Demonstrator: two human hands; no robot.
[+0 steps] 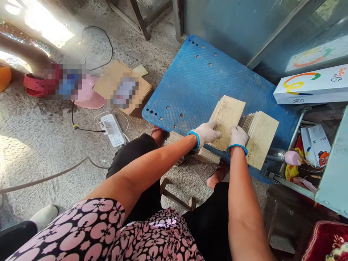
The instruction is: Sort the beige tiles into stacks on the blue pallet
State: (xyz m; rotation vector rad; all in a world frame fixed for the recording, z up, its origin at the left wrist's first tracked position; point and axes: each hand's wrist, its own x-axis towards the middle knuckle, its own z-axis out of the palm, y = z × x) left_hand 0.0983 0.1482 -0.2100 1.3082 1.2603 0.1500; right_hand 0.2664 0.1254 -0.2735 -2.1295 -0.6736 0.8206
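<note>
Both my hands wear white knit gloves with blue cuffs. My left hand (205, 134) is closed on the near left edge of a stack of thin pale wooden boards (227, 117) lying on a blue perforated platform (190, 83). My right hand (238, 138) grips the same stack at its near right corner. A second stack of boards (260, 137) leans just to the right, touching my right hand. More boards (202, 154) lie lower down, below the platform's edge near my knees.
A white power strip (112, 129) with cables lies on the concrete floor to the left. A cardboard box (122, 88) sits beyond it. A white printed box (312, 85) and a cluttered tray (304, 159) stand at the right. A wooden stool leg (176, 197) shows between my legs.
</note>
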